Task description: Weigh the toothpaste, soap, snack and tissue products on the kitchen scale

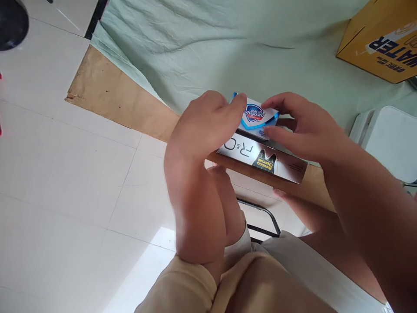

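My left hand (203, 126) and my right hand (301, 128) meet over two small boxes at the table's near edge. A white and blue Safeguard soap box (257, 116) lies on top of a long silver box marked "Bamboo Charcoal" (263, 158). The left fingers curl round the left end of both boxes, thumb on the soap box. On the soap box's right side the fingertips of my right hand pinch its edge. My knees and beige shorts show below.
A pale green cloth (228, 48) covers the table, with bare brown board (107, 95) at its left edge. A yellow cardboard box (381, 39) stands far right. Below it sits a white container (387, 139). White floor tiles (65, 182) fill the left.
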The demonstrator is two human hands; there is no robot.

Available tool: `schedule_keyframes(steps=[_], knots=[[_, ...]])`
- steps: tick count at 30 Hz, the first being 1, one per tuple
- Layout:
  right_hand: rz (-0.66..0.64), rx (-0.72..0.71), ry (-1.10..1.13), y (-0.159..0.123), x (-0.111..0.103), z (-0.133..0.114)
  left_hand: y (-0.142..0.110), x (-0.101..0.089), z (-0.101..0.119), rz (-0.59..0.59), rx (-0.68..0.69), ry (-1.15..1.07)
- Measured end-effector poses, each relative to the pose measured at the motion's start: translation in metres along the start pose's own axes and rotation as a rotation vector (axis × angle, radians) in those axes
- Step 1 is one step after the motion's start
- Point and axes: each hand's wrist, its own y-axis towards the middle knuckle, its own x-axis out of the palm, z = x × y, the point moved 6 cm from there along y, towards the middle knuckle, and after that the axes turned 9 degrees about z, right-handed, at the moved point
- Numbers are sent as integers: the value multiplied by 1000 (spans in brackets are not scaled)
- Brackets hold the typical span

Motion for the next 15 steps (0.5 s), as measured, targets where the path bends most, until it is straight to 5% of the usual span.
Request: schedule_keyframes(steps=[15], knots=[[77,0,34,-8,-4,7,-6,-1,-1,65,-31,34]])
